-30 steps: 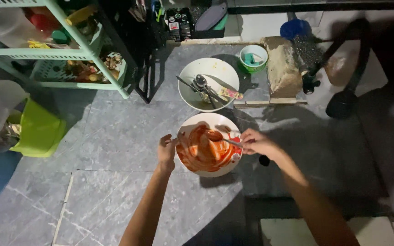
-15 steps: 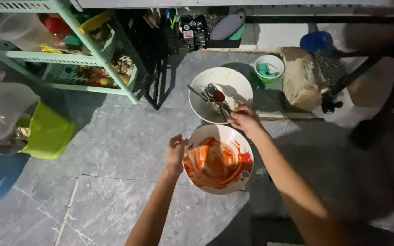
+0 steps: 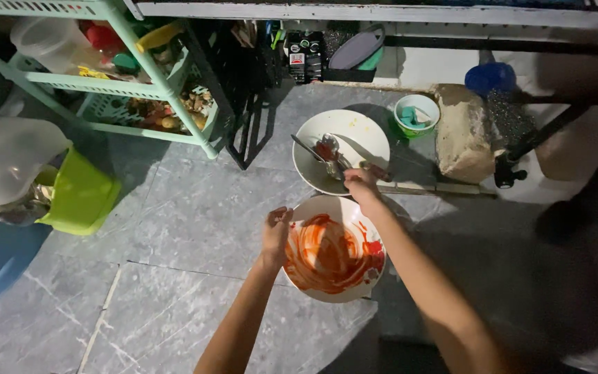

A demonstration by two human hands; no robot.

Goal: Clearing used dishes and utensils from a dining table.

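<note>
Head view: my left hand (image 3: 275, 232) pinches the sauce-smeared bowl (image 3: 333, 249) at its nine-o'clock rim — steadying it — while my right hand (image 3: 361, 183) closes on cutlery in the white plate (image 3: 365, 131) at twelve.

I see a grey tiled floor (image 3: 174, 208) carrying two white plates: a sauce-smeared plate (image 3: 333, 253) near me and a plate with cutlery (image 3: 361, 135) beyond. A small green bowl (image 3: 417, 114), a stone block (image 3: 461, 131) and a lime-green bin (image 3: 77, 197) also stand on it.

Left hand (image 3: 276, 232) gripping sauce-smeared bowl (image 3: 333, 249), right hand (image 3: 361, 184) at spoon (image 3: 329, 154)
</note>
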